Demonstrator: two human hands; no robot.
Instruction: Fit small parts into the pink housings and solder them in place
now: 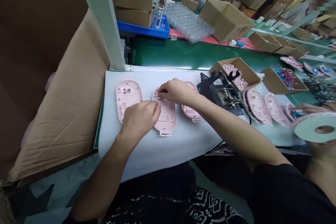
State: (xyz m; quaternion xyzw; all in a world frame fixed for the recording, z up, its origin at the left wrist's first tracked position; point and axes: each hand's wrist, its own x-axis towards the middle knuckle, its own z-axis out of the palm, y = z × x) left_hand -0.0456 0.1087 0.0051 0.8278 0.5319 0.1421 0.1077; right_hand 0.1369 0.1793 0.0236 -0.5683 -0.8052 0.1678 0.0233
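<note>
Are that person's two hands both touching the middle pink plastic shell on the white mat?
Touching. The head view shows the left hand resting over the middle pink shell's left edge and the right hand pinching at its top end.

Black fixture (pixel 223 92), box of pink parts (pixel 236 71), green conveyor belt (pixel 183 54) — bubble wrap (pixel 187 21), tape roll (pixel 315 127)

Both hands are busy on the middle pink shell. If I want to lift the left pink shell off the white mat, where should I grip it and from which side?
Probably by its long edges near the far end, coming from above. The left pink shell lies flat, hollow side up, on the white mat; the left hand covers its near right corner, while its left edge is free.
</note>
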